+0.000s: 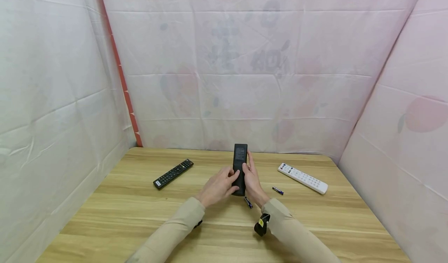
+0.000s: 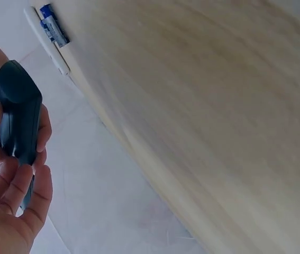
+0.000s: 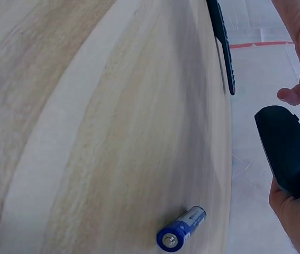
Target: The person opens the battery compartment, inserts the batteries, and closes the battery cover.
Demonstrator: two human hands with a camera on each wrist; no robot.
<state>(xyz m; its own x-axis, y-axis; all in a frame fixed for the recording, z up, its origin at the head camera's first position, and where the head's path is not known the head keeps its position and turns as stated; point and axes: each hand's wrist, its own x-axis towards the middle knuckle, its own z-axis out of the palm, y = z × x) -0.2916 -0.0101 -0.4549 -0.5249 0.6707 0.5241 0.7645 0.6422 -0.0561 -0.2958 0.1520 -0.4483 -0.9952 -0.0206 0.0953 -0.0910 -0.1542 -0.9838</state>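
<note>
A black remote control is held above the table with its printed back toward the head camera. My right hand grips it along the right side, with the thumb over the back. At the lower left, my left hand pinches it, thumb lying on the back near the bottom end. That end of the remote faces the camera in the left wrist view. Below the hands a blue-and-silver battery lies on the table. Another battery lies to the right of the right hand.
Another black remote lies keys up on the wooden table at the left. A white remote lies keys up at the right. Pale cloth walls stand behind the table and along both sides.
</note>
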